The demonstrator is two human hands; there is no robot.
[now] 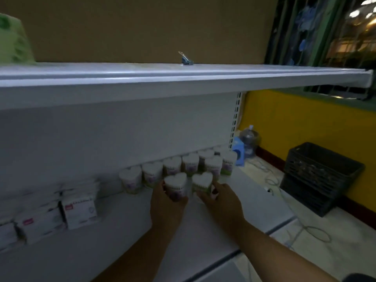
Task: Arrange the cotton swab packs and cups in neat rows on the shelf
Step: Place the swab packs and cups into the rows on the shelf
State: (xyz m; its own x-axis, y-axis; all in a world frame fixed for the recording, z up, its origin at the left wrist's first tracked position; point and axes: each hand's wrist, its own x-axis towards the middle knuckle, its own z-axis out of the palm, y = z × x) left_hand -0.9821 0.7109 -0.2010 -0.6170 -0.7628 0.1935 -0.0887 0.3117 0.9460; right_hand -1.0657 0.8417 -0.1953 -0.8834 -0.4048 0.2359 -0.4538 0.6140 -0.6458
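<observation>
Lower white shelf takes up most of the view, with the upper shelf running across above it. Yellow wall to the right, black plastic crate on the floor against it, and a loose white cable on the floor in front of the crate. Cotton swab packs, white boxes with pink marks, stand in rows on the left of the lower shelf; blurred, so count unclear. Back row of heart-shaped swab cups runs along the rear panel from mid-shelf to the right end, lids touching or nearly so, with a few more doubled up in front at the far right. My left hand grips the left front cup, fingers wrapped round its side. My right hand grips the right front cup the same way. The hands are apart and the two cups are just beside each other, both upright and just in front of the back row. Green pack sits at the left end of the upper shelf. Clear water bottle and blue stool are on the floor past the shelf end. Small blue clip sits mid upper shelf.
</observation>
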